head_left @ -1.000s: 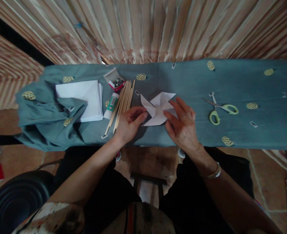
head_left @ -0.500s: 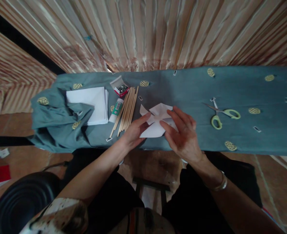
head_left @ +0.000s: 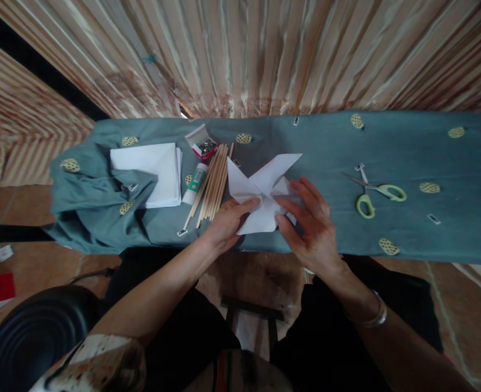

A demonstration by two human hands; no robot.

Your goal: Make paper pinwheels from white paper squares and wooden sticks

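While both hands [head_left: 273, 226] pinch it, the paper pinwheel [head_left: 260, 188] has lifted off the tabletop [head_left: 387, 147].
Its flaps now stand higher than before; sticks [head_left: 214, 177] lie just beside, scissors [head_left: 373, 193] well apart.

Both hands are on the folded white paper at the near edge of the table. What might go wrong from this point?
1. The left hand and right hand pinch the folded paper only near its centre; its raised points could spring open or crease.
2. The paper sits close to the table's near edge, so a slip might send it to the floor.
3. The wooden sticks and glue tube lie just beside the left hand; a sideways nudge could scatter them.
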